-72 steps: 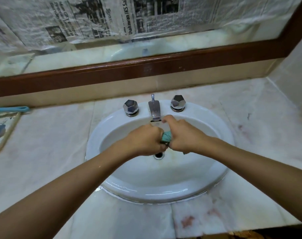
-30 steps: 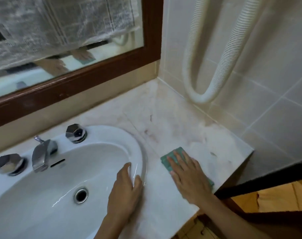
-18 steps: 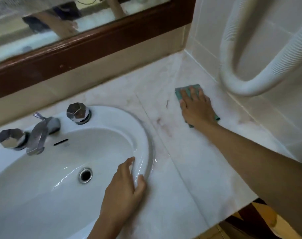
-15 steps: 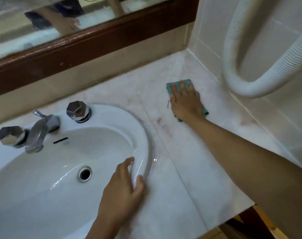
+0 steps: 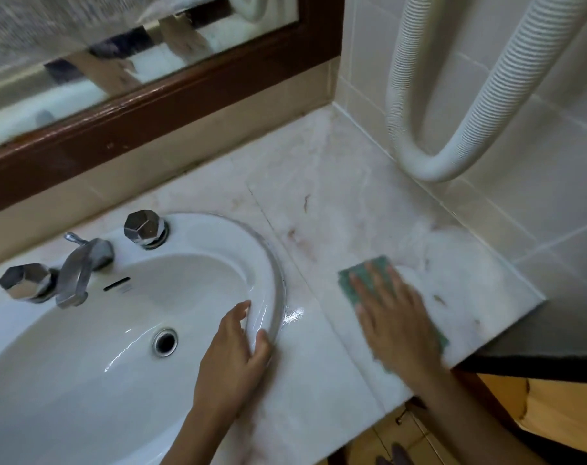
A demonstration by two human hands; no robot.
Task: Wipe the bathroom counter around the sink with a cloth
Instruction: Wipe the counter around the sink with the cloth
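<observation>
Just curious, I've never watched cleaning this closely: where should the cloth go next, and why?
Probably slide the cloth under the right hand forward and left: brownish marks show on the counter beside the sink.

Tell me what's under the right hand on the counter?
A green cloth, pressed flat on the marble counter by the right hand. Only its edges show; the hand covers its middle.

Left hand [image 5: 231,360]: you are showing it bare, the forearm uncovered right to the frame's edge.
Right hand [image 5: 396,323]: you are showing it bare too, smeared by blur, the forearm likewise uncovered.
Mirror [image 5: 117,62]: it is reflecting your arms beside a dark blue patch, too blurred to name.
</observation>
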